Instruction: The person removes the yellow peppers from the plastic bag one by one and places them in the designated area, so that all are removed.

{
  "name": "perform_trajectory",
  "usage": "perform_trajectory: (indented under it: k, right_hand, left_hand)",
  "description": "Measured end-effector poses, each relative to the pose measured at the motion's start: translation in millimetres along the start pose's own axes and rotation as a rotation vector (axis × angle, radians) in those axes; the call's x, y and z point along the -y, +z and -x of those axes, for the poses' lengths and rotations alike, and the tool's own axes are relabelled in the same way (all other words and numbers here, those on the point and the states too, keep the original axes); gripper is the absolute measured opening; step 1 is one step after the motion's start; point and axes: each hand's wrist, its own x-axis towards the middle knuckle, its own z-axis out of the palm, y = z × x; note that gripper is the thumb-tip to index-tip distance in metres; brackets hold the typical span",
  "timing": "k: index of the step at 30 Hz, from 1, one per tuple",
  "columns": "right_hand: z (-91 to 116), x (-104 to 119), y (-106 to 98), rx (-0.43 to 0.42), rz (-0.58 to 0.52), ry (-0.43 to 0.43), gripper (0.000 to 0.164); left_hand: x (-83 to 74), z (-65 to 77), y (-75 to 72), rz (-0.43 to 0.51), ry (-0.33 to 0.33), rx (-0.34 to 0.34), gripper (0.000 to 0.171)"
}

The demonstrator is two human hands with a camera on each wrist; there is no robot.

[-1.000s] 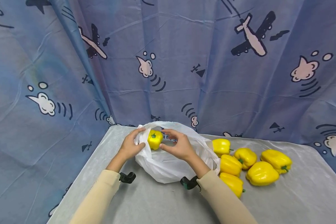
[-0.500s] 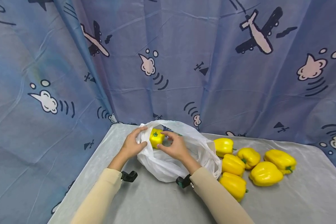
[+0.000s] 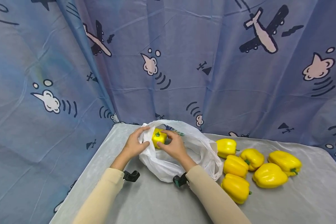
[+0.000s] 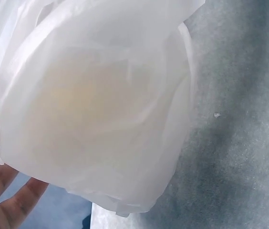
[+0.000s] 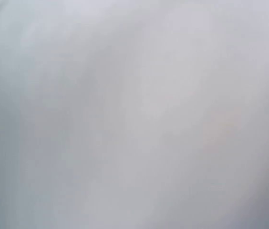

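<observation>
A white plastic bag lies on the table with its mouth spread towards me. Inside its left part sits a yellow bell pepper, green stem end facing me. My right hand reaches into the mouth and grips the pepper from the right, thumb low and fingers on top. On the left, my left hand holds the bag's edge between thumb and fingers. The left wrist view has the bag's side with a faint yellow tint through it, and left fingers at its edge. Blurred white plastic fills the right wrist view.
Several yellow bell peppers lie in a group right of the bag, the nearest pepper close to my right sleeve. Grey cloth covers the table. A blue patterned curtain hangs behind and to the left.
My right hand has shifted slightly left and closed in on the pepper in the bag. The left hand keeps its hold on the edge. The head view has turned a little left.
</observation>
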Motion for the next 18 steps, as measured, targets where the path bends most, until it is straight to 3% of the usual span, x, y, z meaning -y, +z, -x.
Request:
perform_trajectory:
  k: [18]
  right_hand:
    - [-1.8,-9.8,7.3,0.001,-0.074,0.022,0.045]
  left_hand:
    - [-6.2,1.3,0.0,-0.006,-0.014,0.006,0.059]
